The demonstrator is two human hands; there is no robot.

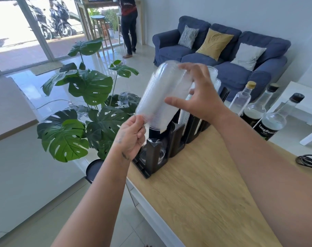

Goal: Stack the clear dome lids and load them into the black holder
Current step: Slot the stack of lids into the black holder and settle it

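Head view: this was the only view, looking down over both forearms.
Stack of dome lids [160, 97]: it hung tilted in the air, its top leaning up and left and its lower end just above the near slot of the black holder [157, 155]. The tilt probably served to aim that end at the slot.
Left hand [132, 138]: its fingertips pinched the lowest rim of the stack, likely to keep the nested lids together and steer them.
Right hand [199, 102]: it gripped the upper half, fingers curled over the far side and thumb lying straight across the near side, seemingly bearing the weight.
Holder's place: it stood at the far left edge of the wooden counter [196, 184], its upright posts forming a row of slots. Something clear lay low in the near slot, and white stacks [185, 116] filled the slots behind.
Slot edges: the posts stood close together, so the stack would probably need to come upright to pass between them.
Open room: free air lay left of the counter edge, above the plant [83, 107]. The bottles [255, 107] along the far edge and a cable coil [308, 161] at the right edge stood well apart from the near slot.
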